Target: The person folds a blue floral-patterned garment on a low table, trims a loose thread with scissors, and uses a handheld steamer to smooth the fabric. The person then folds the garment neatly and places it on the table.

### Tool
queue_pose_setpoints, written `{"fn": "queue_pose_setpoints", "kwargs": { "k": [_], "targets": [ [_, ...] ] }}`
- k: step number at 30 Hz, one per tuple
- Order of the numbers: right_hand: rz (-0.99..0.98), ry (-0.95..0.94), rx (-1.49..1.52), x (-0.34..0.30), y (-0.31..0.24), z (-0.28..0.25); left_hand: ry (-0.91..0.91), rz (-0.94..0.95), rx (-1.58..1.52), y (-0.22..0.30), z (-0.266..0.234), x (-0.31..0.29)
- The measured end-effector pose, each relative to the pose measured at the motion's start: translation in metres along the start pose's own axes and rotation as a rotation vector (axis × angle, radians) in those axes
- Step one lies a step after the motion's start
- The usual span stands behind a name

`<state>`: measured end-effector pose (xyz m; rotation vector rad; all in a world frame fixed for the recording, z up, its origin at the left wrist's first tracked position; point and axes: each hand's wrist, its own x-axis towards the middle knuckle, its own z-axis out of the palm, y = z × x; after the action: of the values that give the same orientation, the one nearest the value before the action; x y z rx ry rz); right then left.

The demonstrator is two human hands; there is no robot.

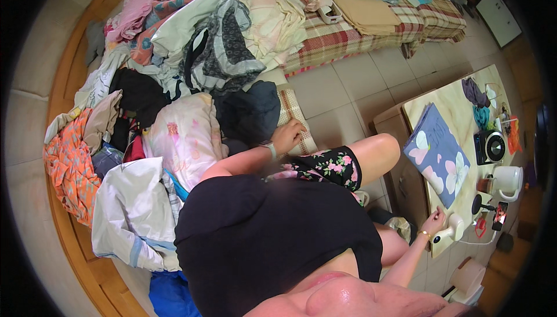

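Note:
My left hand rests on the edge of a woven seat mat, its fingers loosely bent and apart, with nothing visible in them. A crumpled dark grey garment lies right beside it. My right hand is at the near edge of the marble-patterned table, fingers slightly bent, holding nothing that I can see. Close to it stands a white rounded device. Farther up the table lies a flat, folded blue cloth with white flowers; neither hand touches it.
Heaped clothes and bedding surround my left side, including a pink-white quilt, an orange patterned cloth and a white sheet. A kettle-like white jug, a black round-faced device and a phone are along the table's far side.

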<state>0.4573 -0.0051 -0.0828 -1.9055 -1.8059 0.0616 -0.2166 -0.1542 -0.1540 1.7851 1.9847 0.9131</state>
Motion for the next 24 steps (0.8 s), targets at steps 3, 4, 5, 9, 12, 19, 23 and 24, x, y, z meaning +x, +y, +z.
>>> {"fn": "queue_pose_setpoints", "kwargs": {
  "k": [3,4,5,9,12,19,23,24],
  "targets": [
    [0.121,-0.027,0.066,-0.034,0.032,0.000,0.026,0.023,0.038,0.003,-0.002,0.000],
    [0.197,-0.047,0.120,-0.042,0.059,0.003,0.032,0.026,0.052,0.003,0.002,0.000],
    [0.272,-0.063,0.169,-0.049,0.088,0.005,0.040,0.032,0.060,0.003,0.008,0.001],
    [0.520,-0.394,0.399,-0.063,0.117,0.023,0.090,0.050,0.136,-0.001,0.018,-0.001],
    [0.625,-0.645,0.448,-0.068,0.108,0.035,0.095,0.055,0.166,-0.004,0.019,-0.001],
    [0.751,-0.756,0.488,-0.071,0.109,0.038,0.062,0.032,0.183,0.001,0.018,0.002],
    [0.806,-0.724,0.510,-0.075,0.104,0.033,0.045,0.029,0.179,0.002,0.016,0.001],
    [0.824,-0.717,0.524,-0.076,0.103,0.033,0.051,0.039,0.180,0.001,0.016,0.001]
  ]
}}
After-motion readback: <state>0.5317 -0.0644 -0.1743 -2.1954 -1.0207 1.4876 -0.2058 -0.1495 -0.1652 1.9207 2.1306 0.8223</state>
